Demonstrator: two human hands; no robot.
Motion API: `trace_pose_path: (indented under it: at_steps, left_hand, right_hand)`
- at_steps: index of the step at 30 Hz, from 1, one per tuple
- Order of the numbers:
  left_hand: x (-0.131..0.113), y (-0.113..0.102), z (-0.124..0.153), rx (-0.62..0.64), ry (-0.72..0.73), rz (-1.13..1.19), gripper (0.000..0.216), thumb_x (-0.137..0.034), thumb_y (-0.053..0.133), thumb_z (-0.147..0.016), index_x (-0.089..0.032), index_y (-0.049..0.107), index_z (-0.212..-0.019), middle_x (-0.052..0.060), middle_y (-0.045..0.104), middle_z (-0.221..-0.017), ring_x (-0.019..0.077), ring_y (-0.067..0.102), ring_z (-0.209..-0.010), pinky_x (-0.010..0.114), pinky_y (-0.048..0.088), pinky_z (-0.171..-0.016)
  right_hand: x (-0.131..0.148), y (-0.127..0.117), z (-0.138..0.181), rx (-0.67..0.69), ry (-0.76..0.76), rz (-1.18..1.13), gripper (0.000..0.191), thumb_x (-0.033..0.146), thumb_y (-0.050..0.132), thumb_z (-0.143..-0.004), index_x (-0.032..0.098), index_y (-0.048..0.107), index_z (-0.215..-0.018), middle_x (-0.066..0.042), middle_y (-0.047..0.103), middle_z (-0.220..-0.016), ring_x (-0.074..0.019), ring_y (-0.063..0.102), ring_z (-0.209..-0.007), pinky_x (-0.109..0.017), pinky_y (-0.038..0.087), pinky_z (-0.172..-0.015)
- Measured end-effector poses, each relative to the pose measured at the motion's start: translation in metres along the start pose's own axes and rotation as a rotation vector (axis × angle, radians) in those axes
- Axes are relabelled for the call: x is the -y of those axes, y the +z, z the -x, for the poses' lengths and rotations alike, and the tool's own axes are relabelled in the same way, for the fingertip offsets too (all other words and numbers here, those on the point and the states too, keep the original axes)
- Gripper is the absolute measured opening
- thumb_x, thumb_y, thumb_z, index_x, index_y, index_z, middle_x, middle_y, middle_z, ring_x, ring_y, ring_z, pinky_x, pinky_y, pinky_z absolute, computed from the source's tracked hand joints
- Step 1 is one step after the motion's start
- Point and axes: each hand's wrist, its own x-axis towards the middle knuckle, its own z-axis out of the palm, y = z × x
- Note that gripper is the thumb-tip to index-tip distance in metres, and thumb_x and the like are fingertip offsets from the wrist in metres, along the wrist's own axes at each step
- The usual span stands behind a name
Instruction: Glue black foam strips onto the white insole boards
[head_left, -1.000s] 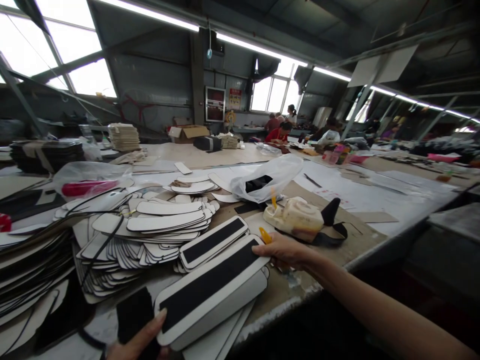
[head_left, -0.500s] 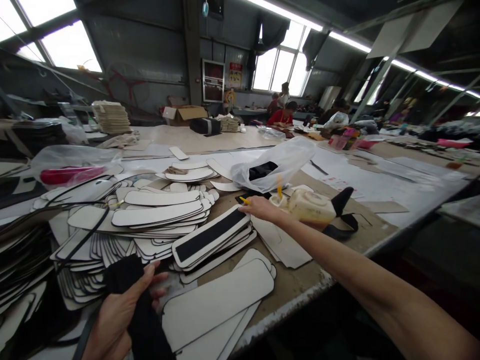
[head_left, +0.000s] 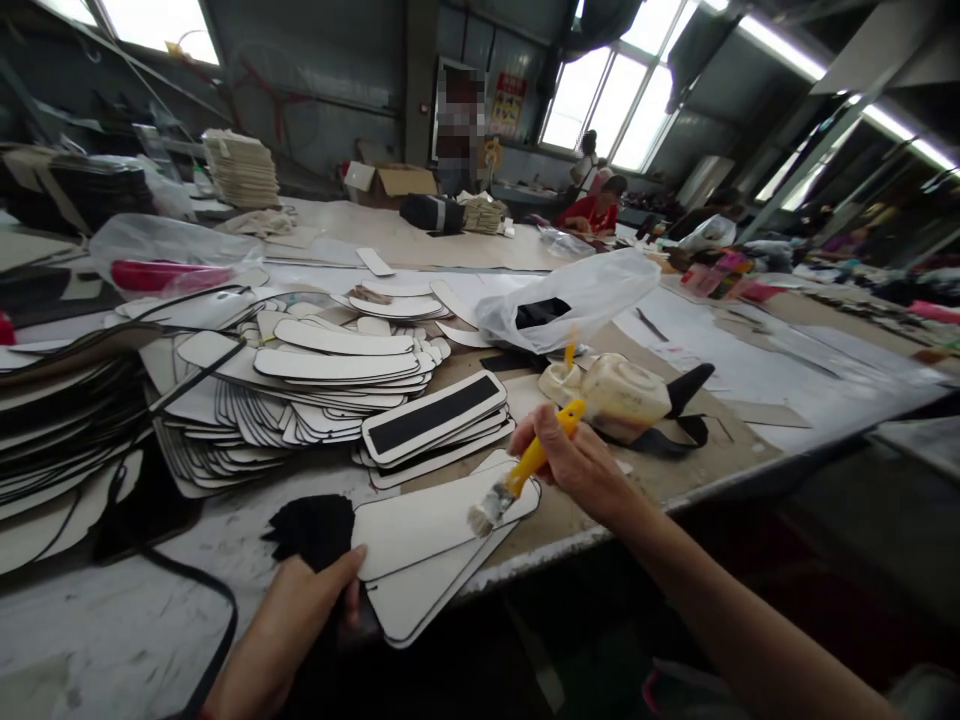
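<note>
A paintbrush (head_left: 534, 456) with a yellow handle is gripped in my right hand (head_left: 574, 462). Its pale bristles are at the face of a long white panel (head_left: 427, 515) with rounded corners, which lies on other panels near the table edge. My left hand (head_left: 300, 610) is closed around black fabric strips (head_left: 313, 528), their ends fanned out beyond it. The left thumb presses on the near left corner of that panel, while the other fingers are mostly hidden. Behind the panel lies a small stack topped by a white panel with a black strip (head_left: 439, 418).
Heaped white panels (head_left: 337, 365) cover the middle left, with dark-edged stacks (head_left: 60, 440) further left. A stained plastic container (head_left: 626, 388) lies behind my right hand, beside a clear plastic bag (head_left: 592, 290). The table edge (head_left: 570, 540) runs along the right. People sit at work further back.
My right hand has come from beside the container toward me, bringing the brush over the panel. My left hand has moved its thumb onto the panel's corner. The view has shifted.
</note>
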Motion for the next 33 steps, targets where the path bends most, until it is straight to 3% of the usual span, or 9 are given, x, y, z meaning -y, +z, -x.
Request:
trace_pose_path:
  at_steps: [7, 14, 18, 27, 33]
  left_hand:
    - [0.006, 0.013, 0.023, 0.004, -0.086, 0.072, 0.036, -0.039, 0.051, -0.071, -0.014, 0.057, -0.046, 0.006, 0.059, -0.043, 0.0145, 0.051, -0.042, 0.026, 0.038, -0.047]
    - [0.008, 0.009, 0.026, 0.082, -0.082, 0.061, 0.035, -0.038, 0.049, -0.071, -0.014, 0.059, -0.047, 0.006, 0.059, -0.041, 0.0126, 0.049, -0.04, 0.023, 0.036, -0.044]
    - [0.014, 0.007, 0.024, 0.106, -0.1, 0.039, 0.037, -0.039, 0.046, -0.072, -0.013, 0.06, -0.049, 0.007, 0.061, -0.044, 0.0123, 0.049, -0.04, 0.023, 0.036, -0.045]
    - [0.014, 0.007, 0.02, 0.084, -0.16, 0.095, 0.035, -0.044, 0.058, -0.062, -0.014, 0.061, -0.046, 0.008, 0.059, -0.04, 0.015, 0.049, -0.038, 0.026, 0.039, -0.044]
    - [0.022, 0.007, 0.015, 0.074, -0.16, 0.079, 0.036, -0.045, 0.057, -0.065, -0.013, 0.062, -0.048, 0.008, 0.061, -0.042, 0.0145, 0.051, -0.039, 0.024, 0.039, -0.044]
  right_hand:
    - [-0.015, 0.054, 0.03, 0.104, 0.161, -0.497, 0.043, 0.059, 0.047, -0.075, 0.016, 0.051, -0.076, 0.002, 0.052, -0.054, -0.009, 0.048, -0.046, -0.02, 0.039, -0.044]
    - [-0.031, 0.09, 0.029, 0.167, 0.277, -0.529, 0.03, 0.044, 0.061, -0.07, 0.017, 0.048, -0.077, 0.004, 0.054, -0.054, -0.0083, 0.049, -0.044, -0.02, 0.04, -0.045]
    - [-0.04, 0.078, 0.025, 0.089, 0.237, -0.387, 0.027, 0.042, 0.06, -0.07, 0.017, 0.049, -0.073, 0.004, 0.052, -0.053, -0.0094, 0.049, -0.044, -0.021, 0.04, -0.045]
    - [-0.058, 0.023, 0.011, -0.13, 0.185, -0.024, 0.024, 0.043, 0.056, -0.071, 0.02, 0.051, -0.071, 0.003, 0.05, -0.051, -0.0123, 0.05, -0.045, -0.024, 0.04, -0.047]
    - [-0.072, 0.002, 0.004, -0.198, 0.104, 0.176, 0.022, 0.042, 0.053, -0.074, 0.02, 0.053, -0.072, 0.002, 0.052, -0.055, -0.0133, 0.051, -0.048, -0.026, 0.04, -0.051]
